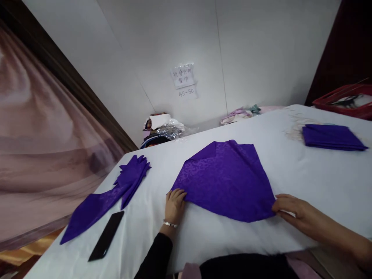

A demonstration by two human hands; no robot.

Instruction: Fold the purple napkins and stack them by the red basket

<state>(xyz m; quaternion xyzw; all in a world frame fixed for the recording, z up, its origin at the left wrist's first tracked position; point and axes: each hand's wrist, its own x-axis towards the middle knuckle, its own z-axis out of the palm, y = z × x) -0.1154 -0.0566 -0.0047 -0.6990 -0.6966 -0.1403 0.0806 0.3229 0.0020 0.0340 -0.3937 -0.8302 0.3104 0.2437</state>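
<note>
A purple patterned cloth napkin (228,180) lies spread on the white-covered table in front of me, with a folded-over flap along its upper left edge. My left hand (175,203) grips its near left corner, fingers bent over the edge. At the near right corner, my right hand (292,211) pinches the cloth between thumb and fingers. The near edge curves slightly between both hands. To the left rests a purple napkin folded into a pleated, fanned shape (128,182), its tail stretching toward the table's left edge. A flat stack of folded purple cloth (333,136) sits at the far right.
A dark phone-like slab (106,236) lies left of my left arm. Along the wall are piled fabrics with clear plastic (171,128) and pastel cloths (240,115). A red basket (345,101) stands far right. Paper signs (184,79) hang on the wall; a pink curtain (52,135) drapes left.
</note>
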